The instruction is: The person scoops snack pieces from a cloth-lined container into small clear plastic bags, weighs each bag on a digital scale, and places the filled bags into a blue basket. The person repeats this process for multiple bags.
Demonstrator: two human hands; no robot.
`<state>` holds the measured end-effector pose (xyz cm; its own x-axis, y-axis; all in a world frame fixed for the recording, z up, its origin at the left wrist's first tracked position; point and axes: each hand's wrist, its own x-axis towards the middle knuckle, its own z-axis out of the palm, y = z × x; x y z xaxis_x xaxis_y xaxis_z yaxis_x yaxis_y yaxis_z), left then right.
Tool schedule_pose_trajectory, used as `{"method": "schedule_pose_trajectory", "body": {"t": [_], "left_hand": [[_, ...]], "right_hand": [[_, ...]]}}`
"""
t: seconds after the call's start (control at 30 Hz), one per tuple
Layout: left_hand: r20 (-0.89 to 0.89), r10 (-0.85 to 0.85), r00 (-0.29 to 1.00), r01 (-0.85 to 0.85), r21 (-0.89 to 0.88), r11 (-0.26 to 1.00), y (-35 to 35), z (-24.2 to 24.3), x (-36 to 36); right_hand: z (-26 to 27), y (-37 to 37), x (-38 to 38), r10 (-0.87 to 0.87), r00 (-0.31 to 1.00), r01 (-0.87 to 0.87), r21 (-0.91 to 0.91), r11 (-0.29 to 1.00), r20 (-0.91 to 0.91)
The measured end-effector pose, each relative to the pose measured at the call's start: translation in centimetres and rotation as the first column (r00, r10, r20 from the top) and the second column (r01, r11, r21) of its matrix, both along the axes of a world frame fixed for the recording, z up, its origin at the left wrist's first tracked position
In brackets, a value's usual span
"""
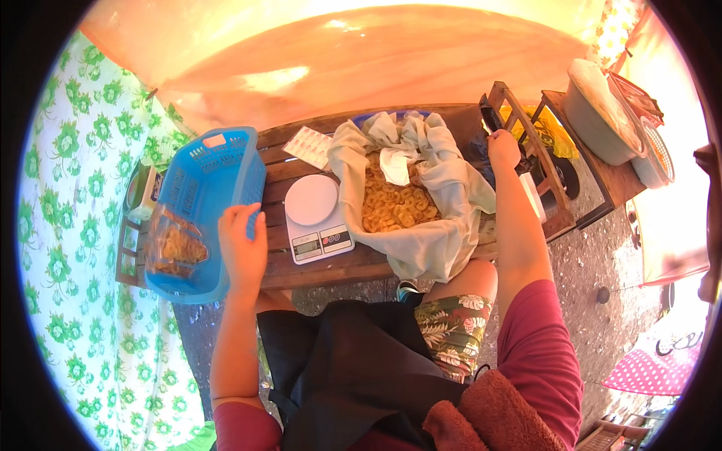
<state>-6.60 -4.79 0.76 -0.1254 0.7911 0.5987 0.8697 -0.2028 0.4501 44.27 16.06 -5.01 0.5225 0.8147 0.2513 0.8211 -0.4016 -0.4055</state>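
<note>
My left hand (243,228) is at the right rim of a blue plastic basket (210,169), fingers apart, nothing seen in it. Clear plastic bags of chips (181,248) lie at the basket's near end. A white digital kitchen scale (312,200) stands right of that hand, its pan bare. Beside it, a cloth-lined container (414,239) holds many thin yellow chips (397,200), with a white piece of paper or cloth (395,167) on top. My right hand (503,149) reaches to black plastic (489,115) by a wooden frame; its fingers are partly hidden, so its grip is unclear.
A sheet with rows of small marks (309,146) lies behind the scale on the slatted wooden table (276,211). A wooden frame (536,163) stands at the right end. Beyond it, a large tub (603,115) and a white basket (654,155) rest on another table. Orange sheeting hangs behind.
</note>
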Motion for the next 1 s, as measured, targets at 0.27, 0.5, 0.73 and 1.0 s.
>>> {"method": "schedule_pose_trajectory", "body": {"t": [0.27, 0.5, 0.73, 1.0], "left_hand": [[0.115, -0.058, 0.992, 0.06, -0.013, 0.998, -1.6, -0.6, 1.8], [0.233, -0.313, 0.921, 0.32, 0.011, 0.947, -1.6, 0.1, 8.0], [0.278, -0.413, 0.867, 0.416, 0.052, 0.908, -3.6, 0.1, 10.1], [0.325, -0.441, 0.837, 0.439, 0.083, 0.895, -3.1, -0.2, 10.5]], "right_hand": [[4.0, -0.9, 3.4, 0.097, 0.967, 0.007, 0.406, 0.914, -0.237], [3.8, -1.1, 5.2, 0.184, 0.902, 0.008, 0.442, 0.897, -0.389], [-2.5, 1.0, 5.9, -0.13, 0.944, 0.223, 0.298, 0.928, -0.303], [7.2, -2.9, -3.6, 0.318, 0.927, -0.027, 0.811, 0.585, -0.199]]}}
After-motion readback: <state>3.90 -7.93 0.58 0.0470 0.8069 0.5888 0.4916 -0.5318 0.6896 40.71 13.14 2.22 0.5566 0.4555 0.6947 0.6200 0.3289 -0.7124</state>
